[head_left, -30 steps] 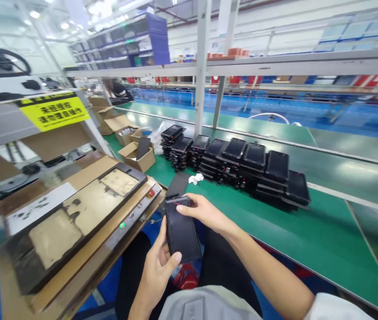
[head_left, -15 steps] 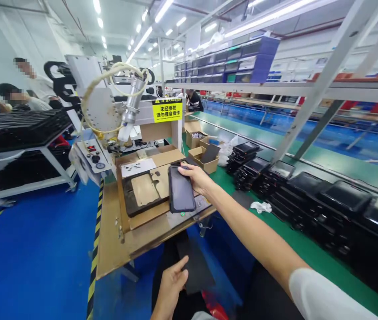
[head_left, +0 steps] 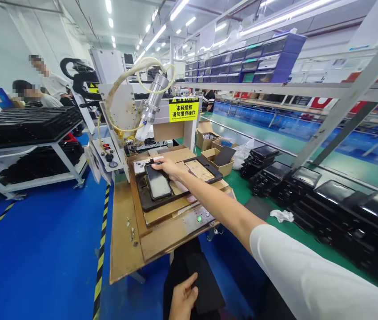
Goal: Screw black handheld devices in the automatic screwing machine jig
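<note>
My right hand (head_left: 169, 168) reaches forward over the machine's bed, its fingers on the top edge of a black rectangular handheld device (head_left: 157, 183). The device lies screen up, its glossy face reflecting light, in a dark fixture plate (head_left: 184, 191) with tan inserts. Low in front of me, my left hand (head_left: 184, 302) hangs with its fingers slightly apart, holding nothing. It is next to a flat black pad (head_left: 205, 284) lying over my lap.
Above the fixture hangs a metal dispensing head (head_left: 152, 104) with pale tubing. To the right, a green bench carries stacks of black devices (head_left: 295, 191), a white cloth (head_left: 282, 216) and cardboard boxes (head_left: 214, 153). Two co-workers stand beyond a black-stacked rack (head_left: 25, 126) at left.
My right hand has carried the device forward and set it into the fixture. My left hand has dropped lower, and the view has swung slightly left from the bench toward the machine.
</note>
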The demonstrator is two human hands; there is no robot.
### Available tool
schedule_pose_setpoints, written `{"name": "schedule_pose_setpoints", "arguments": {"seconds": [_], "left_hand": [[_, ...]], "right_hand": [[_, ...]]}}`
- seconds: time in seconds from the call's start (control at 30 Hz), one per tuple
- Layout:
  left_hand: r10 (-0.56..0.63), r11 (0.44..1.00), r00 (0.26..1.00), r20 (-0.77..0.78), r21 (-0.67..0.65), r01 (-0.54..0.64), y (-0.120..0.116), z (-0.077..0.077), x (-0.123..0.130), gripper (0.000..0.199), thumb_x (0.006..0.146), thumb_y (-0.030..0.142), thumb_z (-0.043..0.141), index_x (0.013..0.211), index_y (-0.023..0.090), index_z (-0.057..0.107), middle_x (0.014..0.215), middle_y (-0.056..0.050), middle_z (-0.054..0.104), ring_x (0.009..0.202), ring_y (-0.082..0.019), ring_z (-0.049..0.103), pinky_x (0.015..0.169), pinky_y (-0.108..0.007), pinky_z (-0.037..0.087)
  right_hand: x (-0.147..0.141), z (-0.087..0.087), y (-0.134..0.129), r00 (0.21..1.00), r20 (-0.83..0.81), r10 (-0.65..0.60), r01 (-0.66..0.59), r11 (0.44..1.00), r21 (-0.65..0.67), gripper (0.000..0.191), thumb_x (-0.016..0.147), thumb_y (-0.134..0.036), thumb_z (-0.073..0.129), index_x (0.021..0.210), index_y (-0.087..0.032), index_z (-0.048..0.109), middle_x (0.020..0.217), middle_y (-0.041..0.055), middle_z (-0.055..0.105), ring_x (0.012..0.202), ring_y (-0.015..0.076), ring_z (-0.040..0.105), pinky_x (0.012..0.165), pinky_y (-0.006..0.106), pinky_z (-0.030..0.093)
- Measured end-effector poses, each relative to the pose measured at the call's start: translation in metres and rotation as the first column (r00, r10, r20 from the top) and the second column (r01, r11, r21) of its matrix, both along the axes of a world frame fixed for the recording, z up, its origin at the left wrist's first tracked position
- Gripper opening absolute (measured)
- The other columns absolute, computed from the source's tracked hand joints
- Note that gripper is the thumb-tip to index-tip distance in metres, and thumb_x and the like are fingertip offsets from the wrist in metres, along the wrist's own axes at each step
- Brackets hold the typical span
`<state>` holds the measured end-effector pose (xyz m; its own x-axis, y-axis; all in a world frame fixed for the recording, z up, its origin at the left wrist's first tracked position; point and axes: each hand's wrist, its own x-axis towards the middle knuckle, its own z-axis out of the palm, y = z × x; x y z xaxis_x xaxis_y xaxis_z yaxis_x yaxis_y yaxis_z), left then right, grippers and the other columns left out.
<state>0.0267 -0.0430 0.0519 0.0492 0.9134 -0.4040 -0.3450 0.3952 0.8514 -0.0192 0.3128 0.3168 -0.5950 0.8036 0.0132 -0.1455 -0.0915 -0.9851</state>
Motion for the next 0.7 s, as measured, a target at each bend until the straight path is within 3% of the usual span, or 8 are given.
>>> {"name": "schedule_pose_setpoints", "arguments": {"seconds": [0.07, 0.1, 0.17, 0.23, 0.33, 0.47, 0.7], "left_hand": [[-0.021, 1.0, 1.0, -0.009, -0.017, 0.021, 0.0, -0.004, -0.001, 0.085, 0.064, 0.073, 0.081, 0.129, 0.019, 0.074, 0.063, -0.008, 0.072, 0.064, -0.026, 0.068, 0.072, -0.042, 0.058], [-0.024, 1.0, 1.0, -0.005, -0.016, 0.024, 0.001, -0.006, -0.001, 0.086, 0.064, 0.074, 0.08, 0.13, 0.018, 0.074, 0.063, -0.007, 0.072, 0.063, -0.025, 0.068, 0.072, -0.042, 0.058], [-0.015, 1.0, 1.0, 0.017, 0.001, 0.015, 0.002, -0.006, 0.001, 0.09, 0.062, 0.075, 0.081, 0.129, 0.016, 0.073, 0.07, -0.01, 0.075, 0.068, -0.025, 0.069, 0.075, -0.041, 0.057], [-0.003, 1.0, 0.999, 0.033, 0.022, 0.002, 0.003, -0.004, 0.002, 0.092, 0.061, 0.076, 0.081, 0.128, 0.014, 0.074, 0.079, -0.013, 0.077, 0.075, -0.026, 0.07, 0.079, -0.04, 0.057], [-0.002, 1.0, 1.0, 0.007, 0.012, 0.002, 0.004, -0.005, 0.003, 0.094, 0.06, 0.077, 0.081, 0.129, 0.013, 0.073, 0.084, -0.014, 0.078, 0.073, -0.025, 0.069, 0.076, -0.038, 0.056], [-0.005, 1.0, 1.0, 0.013, -0.005, 0.005, 0.005, -0.016, 0.004, 0.095, 0.06, 0.077, 0.08, 0.13, 0.013, 0.072, 0.084, -0.013, 0.079, 0.068, -0.022, 0.067, 0.07, -0.035, 0.055], [0.093, 0.995, 0.99, 0.107, 0.01, -0.095, 0.006, -0.052, 0.017, 0.086, 0.061, 0.07, 0.085, 0.125, 0.014, 0.075, 0.105, -0.018, 0.079, 0.08, -0.023, 0.07, 0.076, -0.033, 0.053]], "right_hand": [[-0.001, -0.001, 0.003, 0.992, 0.125, -0.027, -0.002, 0.974, 0.227, 0.019, 0.079, -0.025, 0.077, 0.095, -0.017, 0.07, 0.087, -0.001, 0.07, 0.085, 0.0168, 0.063, 0.085, 0.028, 0.05], [-0.001, -0.002, 0.005, 0.975, 0.211, -0.067, -0.015, 0.93, 0.366, 0.015, 0.081, -0.027, 0.074, 0.091, -0.017, 0.07, 0.088, -0.0008, 0.069, 0.089, 0.0177, 0.062, 0.087, 0.029, 0.048], [-0.003, -0.004, 0.009, 0.902, 0.382, -0.201, -0.078, 0.795, 0.602, 0.014, 0.084, -0.03, 0.071, 0.085, -0.016, 0.069, 0.093, 0.0013, 0.069, 0.099, 0.021, 0.06, 0.093, 0.032, 0.044], [-0.006, -0.009, 0.011, 0.799, 0.499, -0.336, -0.167, 0.673, 0.721, 0.018, 0.087, -0.034, 0.068, 0.088, -0.017, 0.07, 0.106, 0.0051, 0.069, 0.111, 0.0248, 0.056, 0.101, 0.037, 0.039], [-0.01, -0.019, 0.009, 0.717, 0.546, -0.434, -0.231, 0.59, 0.773, 0.025, 0.095, -0.037, 0.057, 0.105, -0.018, 0.069, 0.128, 0.0096, 0.064, 0.125, 0.0278, 0.048, 0.108, 0.046, 0.033], [-0.012, -0.027, 0.002, 0.709, 0.529, -0.466, -0.263, 0.522, 0.812, 0.032, 0.101, -0.035, 0.045, 0.119, -0.019, 0.065, 0.139, 0.011, 0.059, 0.132, 0.0289, 0.042, 0.108, 0.053, 0.033], [-0.013, -0.021, -0.005, 0.683, 0.539, -0.492, -0.269, 0.517, 0.813, 0.038, 0.102, -0.035, 0.045, 0.133, -0.017, 0.057, 0.152, 0.0142, 0.048, 0.142, 0.0308, 0.035, 0.113, 0.06, 0.031]]}}
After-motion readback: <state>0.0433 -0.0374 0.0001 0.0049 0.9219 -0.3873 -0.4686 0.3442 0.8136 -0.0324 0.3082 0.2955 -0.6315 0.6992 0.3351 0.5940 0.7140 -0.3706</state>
